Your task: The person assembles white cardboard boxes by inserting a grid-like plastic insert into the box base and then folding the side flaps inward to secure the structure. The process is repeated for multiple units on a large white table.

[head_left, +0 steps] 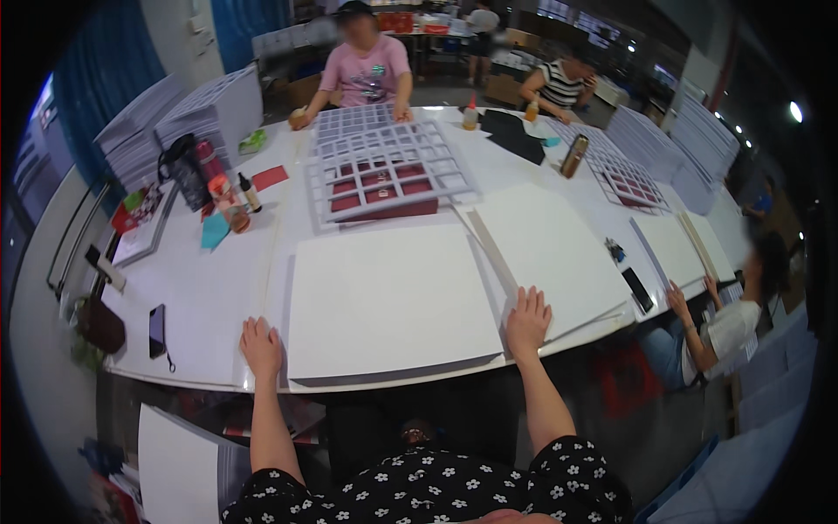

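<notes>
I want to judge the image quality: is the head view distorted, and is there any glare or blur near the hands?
Head view: strong fisheye bending, so the white table's edge curves and the corners go black; the left hand and right hand look sharp beside the white board; no glare there, only one bright lamp at far right.

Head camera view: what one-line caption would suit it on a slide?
Left hand and right hand rest flat beside a large white board on a white table.
</notes>
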A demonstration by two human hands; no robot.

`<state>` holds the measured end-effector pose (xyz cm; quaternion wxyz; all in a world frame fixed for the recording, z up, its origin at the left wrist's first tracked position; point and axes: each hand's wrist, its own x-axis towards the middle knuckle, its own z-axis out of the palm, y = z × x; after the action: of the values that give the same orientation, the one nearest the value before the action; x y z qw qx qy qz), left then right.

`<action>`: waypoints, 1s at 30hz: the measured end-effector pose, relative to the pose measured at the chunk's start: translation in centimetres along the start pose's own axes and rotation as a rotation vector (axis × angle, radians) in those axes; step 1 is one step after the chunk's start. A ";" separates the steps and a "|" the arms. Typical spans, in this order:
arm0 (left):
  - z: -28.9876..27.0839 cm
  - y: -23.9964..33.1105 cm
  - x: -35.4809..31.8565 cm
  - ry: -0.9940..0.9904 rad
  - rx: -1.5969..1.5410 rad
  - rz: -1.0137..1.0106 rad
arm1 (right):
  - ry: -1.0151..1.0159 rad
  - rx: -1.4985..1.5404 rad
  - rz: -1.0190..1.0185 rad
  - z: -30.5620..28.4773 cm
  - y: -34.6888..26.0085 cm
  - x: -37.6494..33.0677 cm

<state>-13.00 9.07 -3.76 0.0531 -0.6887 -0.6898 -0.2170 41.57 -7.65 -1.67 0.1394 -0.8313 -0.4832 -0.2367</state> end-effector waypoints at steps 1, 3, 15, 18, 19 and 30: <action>-0.1 0.0 0.0 -0.008 -0.001 -0.003 | -0.004 -0.003 0.002 -0.1 0.0 -0.1; -0.4 -0.1 -0.2 -0.013 -0.004 -0.009 | -0.007 -0.003 -0.004 0.1 -0.2 0.0; -0.2 0.1 -0.1 -0.001 -0.031 -0.017 | -0.073 -0.095 -0.052 -0.3 0.1 0.3; -0.4 0.2 -0.4 0.021 -0.034 -0.012 | -0.281 -0.130 -0.083 -2.3 -0.1 1.9; -0.5 0.0 -0.5 0.034 -0.025 -0.008 | -0.416 -0.121 -0.065 -4.0 -0.5 3.5; -1.1 0.8 0.1 0.032 -0.054 -0.027 | -0.325 0.396 -0.491 -2.8 -12.7 20.5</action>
<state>-12.47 8.73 -2.50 0.0424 -0.6769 -0.6919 -0.2473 38.45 12.47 11.57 0.1581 -0.6741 -0.7209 -0.0294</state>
